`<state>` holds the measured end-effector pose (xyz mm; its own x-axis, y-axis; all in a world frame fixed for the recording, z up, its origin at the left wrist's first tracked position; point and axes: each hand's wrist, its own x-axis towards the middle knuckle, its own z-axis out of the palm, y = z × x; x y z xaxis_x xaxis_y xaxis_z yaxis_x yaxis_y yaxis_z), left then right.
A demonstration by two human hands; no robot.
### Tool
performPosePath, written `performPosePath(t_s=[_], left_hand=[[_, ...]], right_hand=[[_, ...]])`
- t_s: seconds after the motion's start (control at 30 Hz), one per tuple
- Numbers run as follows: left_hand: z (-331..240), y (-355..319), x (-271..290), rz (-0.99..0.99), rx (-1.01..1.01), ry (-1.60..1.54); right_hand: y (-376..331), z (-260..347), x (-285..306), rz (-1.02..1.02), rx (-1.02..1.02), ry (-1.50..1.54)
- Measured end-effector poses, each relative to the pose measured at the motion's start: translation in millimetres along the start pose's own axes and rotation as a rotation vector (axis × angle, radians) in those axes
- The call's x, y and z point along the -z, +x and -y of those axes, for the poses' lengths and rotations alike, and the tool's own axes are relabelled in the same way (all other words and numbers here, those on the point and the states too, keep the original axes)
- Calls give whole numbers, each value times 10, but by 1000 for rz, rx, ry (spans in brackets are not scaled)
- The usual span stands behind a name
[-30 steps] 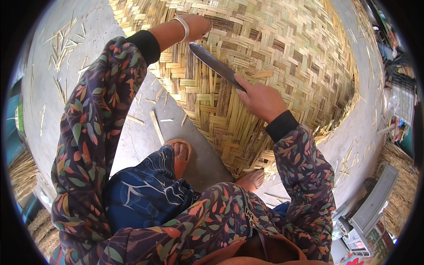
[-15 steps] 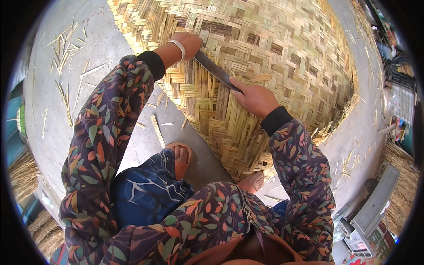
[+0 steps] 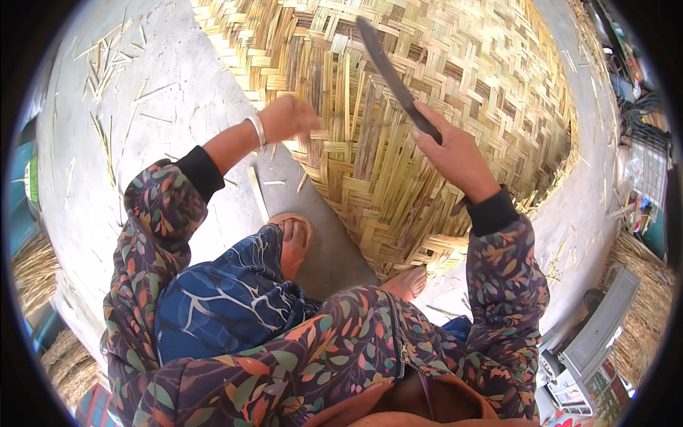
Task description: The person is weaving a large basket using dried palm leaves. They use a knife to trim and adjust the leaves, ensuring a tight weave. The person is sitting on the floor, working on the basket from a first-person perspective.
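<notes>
A large woven mat of split bamboo strips (image 3: 398, 185) spreads before me, bulging slightly, with its left edge near my feet. My right hand (image 3: 455, 153) is closed round the lower end of a long dark knife (image 3: 388, 67). Its blade slants up and to the left over the weave. Above the mat's left edge is my left hand (image 3: 288, 119), a white bangle (image 3: 257, 131) on its wrist. The fingers there are smeared by motion, so I cannot see whether they hold or touch a strip. Long parallel strips run through the mat between my hands.
Loose bamboo slivers (image 3: 107, 64) lie scattered on the grey concrete floor (image 3: 163, 78) at the left. My sandalled foot (image 3: 293, 245) stands beside the mat, and the other foot (image 3: 405, 282) touches its near corner. A grey metal bench-like object (image 3: 605, 313) is at the lower right.
My left hand has come off the knife's far end and drawn back toward me. The knife, now only in my right hand, has swung up and right.
</notes>
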<state>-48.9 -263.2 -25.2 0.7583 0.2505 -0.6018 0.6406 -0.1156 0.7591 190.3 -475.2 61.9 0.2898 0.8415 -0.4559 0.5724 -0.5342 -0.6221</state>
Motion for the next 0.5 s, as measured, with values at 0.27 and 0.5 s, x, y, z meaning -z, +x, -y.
performPosePath(t_s=[0.27,0.5], left_hand=[[-124,486,37,-304,191,-505],[22,515,-74,-228,217,-515]], right_hand=[[-491,543,-75,217,-206,732],[-522,545,-361,422,-301,869]])
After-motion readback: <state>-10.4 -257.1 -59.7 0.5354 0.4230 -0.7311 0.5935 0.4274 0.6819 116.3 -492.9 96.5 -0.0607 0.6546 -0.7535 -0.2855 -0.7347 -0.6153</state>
